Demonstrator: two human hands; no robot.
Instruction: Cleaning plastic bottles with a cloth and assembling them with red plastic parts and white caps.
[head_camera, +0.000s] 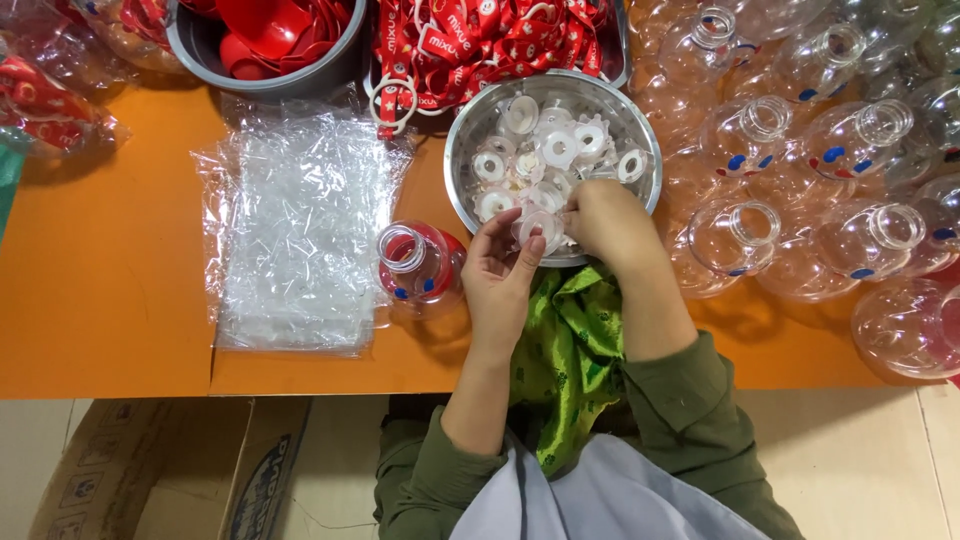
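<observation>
Translucent white plastic makes up the small ring-shaped cap (541, 226) that both hands work at, over the near rim of the round steel bowl (468, 128). The left hand (503, 272) pinches the cap between thumb and fingertips from below. The right hand (608, 222) curls its fingers onto the cap from the other side, knuckles up over the bowl's edge. The cap looks flat, with a raised collar and a hole through the middle.

More white ring caps (553, 150) of the same kind lie heaped in the bowl. Just left of the left hand, a clear round plastic bottle with a red inside and blue dots (422, 264) lies on the orange table (100, 270). Beside it lies a stack of clear plastic bags (295, 230). Right of the bowl, many empty clear round bottles (810, 170) crowd together. Behind it, a tray holds red printed straps (480, 40), and a grey tub holds red plastic lids (270, 30).
</observation>
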